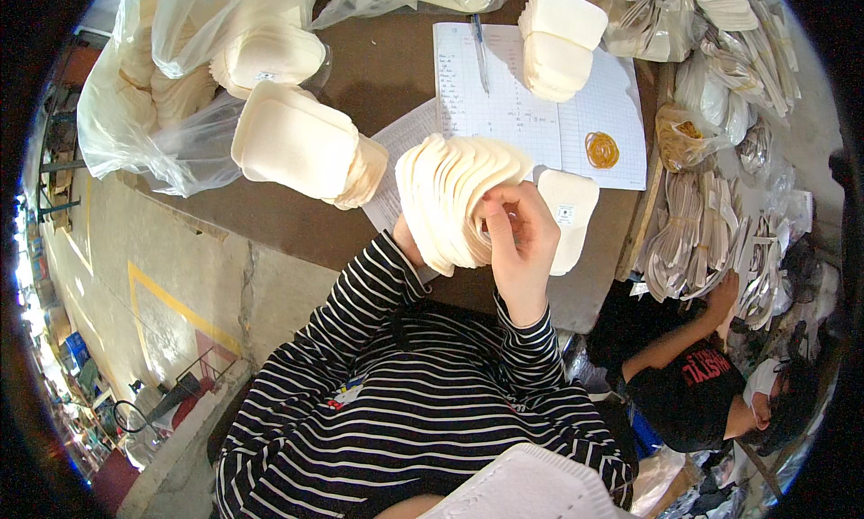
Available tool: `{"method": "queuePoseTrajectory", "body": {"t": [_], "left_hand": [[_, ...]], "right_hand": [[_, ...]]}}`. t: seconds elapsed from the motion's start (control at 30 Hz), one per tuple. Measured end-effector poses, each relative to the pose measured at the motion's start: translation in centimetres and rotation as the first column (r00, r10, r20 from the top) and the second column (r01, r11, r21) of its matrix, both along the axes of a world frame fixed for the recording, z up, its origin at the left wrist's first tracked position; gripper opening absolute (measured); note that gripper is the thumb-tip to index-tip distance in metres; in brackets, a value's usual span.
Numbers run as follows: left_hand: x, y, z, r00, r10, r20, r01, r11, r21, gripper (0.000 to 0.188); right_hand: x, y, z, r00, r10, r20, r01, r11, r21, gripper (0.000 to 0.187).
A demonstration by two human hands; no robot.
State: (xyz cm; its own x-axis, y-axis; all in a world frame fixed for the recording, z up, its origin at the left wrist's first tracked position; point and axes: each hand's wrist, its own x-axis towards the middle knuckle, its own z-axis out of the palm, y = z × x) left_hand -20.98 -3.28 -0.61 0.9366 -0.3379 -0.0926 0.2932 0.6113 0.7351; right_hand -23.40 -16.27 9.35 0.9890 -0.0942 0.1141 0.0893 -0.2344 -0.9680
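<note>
A fanned stack of cream, round-cornered flat pieces [454, 191] is held up in front of me above the table. My left hand [410, 243] supports it from the left and below; most of its fingers are hidden behind the stack. At the right edge, my right hand [526, 240] has thumb and fingers curled together on the layers' edges. Just right of that hand lies a flat cream piece with a small label [567, 222]. To the left, a thick pile of similar cream pieces [297, 146] rests on the table.
An open squared notebook [495, 78] carries a pen [480, 56], another cream bundle [560, 47] and a coil of rubber bands [601, 149]. Clear plastic bags [126, 114] of pieces stand left. Bundled strips [693, 222] fill the right side, where a co-worker [688, 375] reaches in.
</note>
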Motion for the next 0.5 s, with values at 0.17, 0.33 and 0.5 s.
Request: {"method": "queuePoseTrajectory", "body": {"t": [0.17, 0.33, 0.5], "left_hand": [[-0.1, 0.1, 0.0, 1.000, -0.007, 0.019, 0.006, 1.000, 0.021, 0.050], [-0.1, 0.0, 0.0, 0.999, -0.006, 0.048, 0.004, 0.999, 0.052, 0.050], [-0.1, 0.0, 0.0, 0.997, -0.007, 0.078, 0.001, 0.997, 0.080, 0.050]], "right_hand": [[-0.4, 0.3, 0.3, 0.995, -0.029, -0.094, 0.032, 0.999, 0.032, 0.020], [-0.5, 0.7, 0.4, 0.995, 0.003, -0.096, 0.018, 0.974, 0.224, 0.031], [-0.3, 0.5, -0.5, 0.999, -0.024, 0.022, 0.022, 0.997, 0.080, 0.017]]}}
